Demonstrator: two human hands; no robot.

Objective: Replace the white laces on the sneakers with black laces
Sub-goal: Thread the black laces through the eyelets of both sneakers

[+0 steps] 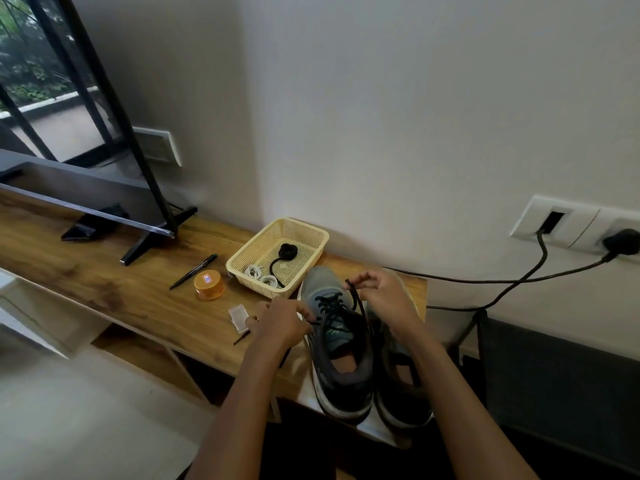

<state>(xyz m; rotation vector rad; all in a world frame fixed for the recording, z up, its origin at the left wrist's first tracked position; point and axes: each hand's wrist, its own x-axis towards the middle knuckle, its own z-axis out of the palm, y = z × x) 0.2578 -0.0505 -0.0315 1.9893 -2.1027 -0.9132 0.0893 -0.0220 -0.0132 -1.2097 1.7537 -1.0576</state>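
Observation:
Two grey and black sneakers stand side by side at the table's right end. The left sneaker (337, 344) has a black lace (330, 303) threaded through its eyelets. My left hand (280, 323) pinches one end of that lace at the shoe's left side. My right hand (384, 291) pinches the other end and holds it up above the toe. The right sneaker (398, 382) is partly hidden behind my right forearm. A cream basket (304, 233) behind the shoes holds two coiled white laces (261, 276) and a bundled black lace (286, 252).
On the wooden table (121, 282) lie a black pen (194, 271), an orange round tin (209, 285) and a small clear plastic box (239, 317). A TV (86, 181) on its stand fills the left. Black cables (512, 280) run from wall sockets at the right.

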